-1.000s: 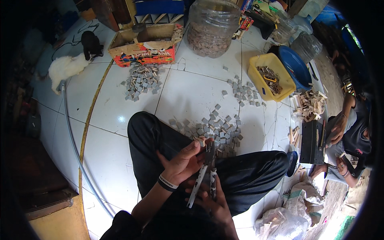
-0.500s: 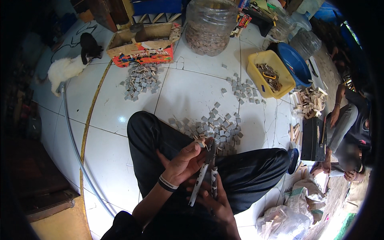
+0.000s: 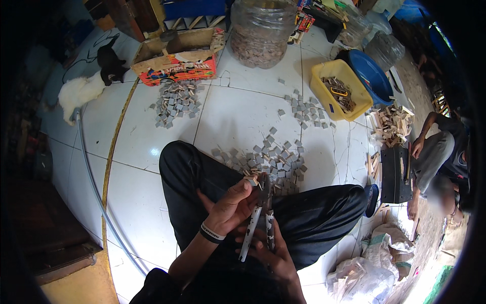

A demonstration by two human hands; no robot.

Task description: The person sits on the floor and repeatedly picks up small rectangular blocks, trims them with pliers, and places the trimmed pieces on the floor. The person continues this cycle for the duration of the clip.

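Note:
Between the thumb and fingertips of my left hand is a small grey-faced wooden piece. My right hand is closed round the worn white handles of a pair of pincers. The dark metal head of the pincers points away from me, right beside the small piece; whether its jaws touch the piece I cannot tell. Just beyond my hands, a heap of small grey square pieces lies on the tiles between my crossed legs.
More grey squares lie in a left pile by a red cardboard box and in a right pile by a yellow basin. A clear plastic container stands at the back. Two cats are far left; a person sits at right beside wood offcuts.
My hands, the small piece and the pincers keep nearly the same pose. The dark cat has shifted its body, and the person at right has moved an arm and their head. The view has tilted slightly.

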